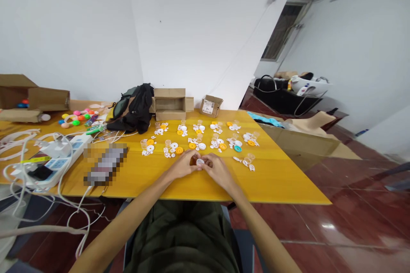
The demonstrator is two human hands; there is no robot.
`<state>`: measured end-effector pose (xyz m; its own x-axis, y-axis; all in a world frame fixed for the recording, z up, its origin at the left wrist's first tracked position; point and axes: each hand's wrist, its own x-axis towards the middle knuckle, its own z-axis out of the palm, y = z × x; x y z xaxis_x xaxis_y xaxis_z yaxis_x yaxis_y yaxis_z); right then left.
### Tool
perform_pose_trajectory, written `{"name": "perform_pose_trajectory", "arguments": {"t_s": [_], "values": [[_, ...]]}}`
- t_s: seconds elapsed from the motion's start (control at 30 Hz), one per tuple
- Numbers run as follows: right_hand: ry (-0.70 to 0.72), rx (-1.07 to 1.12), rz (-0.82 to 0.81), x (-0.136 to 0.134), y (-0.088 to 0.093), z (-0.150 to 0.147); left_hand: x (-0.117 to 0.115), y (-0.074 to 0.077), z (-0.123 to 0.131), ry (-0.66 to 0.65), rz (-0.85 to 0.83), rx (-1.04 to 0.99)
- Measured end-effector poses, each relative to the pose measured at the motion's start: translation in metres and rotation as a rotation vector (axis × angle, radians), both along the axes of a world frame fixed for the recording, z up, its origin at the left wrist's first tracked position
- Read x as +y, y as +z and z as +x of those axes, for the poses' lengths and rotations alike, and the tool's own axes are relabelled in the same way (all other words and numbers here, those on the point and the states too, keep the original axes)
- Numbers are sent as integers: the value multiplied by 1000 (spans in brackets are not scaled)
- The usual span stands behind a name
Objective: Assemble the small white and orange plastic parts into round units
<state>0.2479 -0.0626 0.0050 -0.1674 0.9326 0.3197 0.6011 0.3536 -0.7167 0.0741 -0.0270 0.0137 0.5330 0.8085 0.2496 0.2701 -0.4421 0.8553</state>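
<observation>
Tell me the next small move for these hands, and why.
Probably a gentle thumb press or slight turn of the small whitish round piece, with both hands steadying it: the left hand and right hand meet around it, fingertips at its rim. Whether it's fully fitted to anything is too small to tell, so a light touch seems wise.

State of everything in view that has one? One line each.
Left hand: closed on small white piece
Right hand: closed on same piece
Plastic parts: loose, in small groups
Left box: open, balls inside
Middle box: open
Small labelled box: can't tell
Right box: open, flaps spread
Power strip: plugs in it
Phone: cable attached, screen blurred
Bag: slumped
</observation>
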Motion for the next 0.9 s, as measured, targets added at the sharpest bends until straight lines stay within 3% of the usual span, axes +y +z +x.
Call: {"name": "perform_pose_trajectory", "arguments": {"t_s": [0.13,0.23,0.4,0.5,0.77,0.9], "values": [[-30,-19,47,-3,-3,8,1,-3,-1,-6,22,11],[-131,-62,144,-4,-6,27,3,-7,-1,-3,23,4],[-383,-347,356,-7,-12,72,4,-10,-1,9,17,23],[-459,-539,384,-9,-15,89,4,-9,0,8,37,26],[-387,-616,286,-8,-21,90,3,-6,-1,-15,79,49],[-381,-537,276,-8,-20,83,3,-5,-1,-21,90,66]]}}
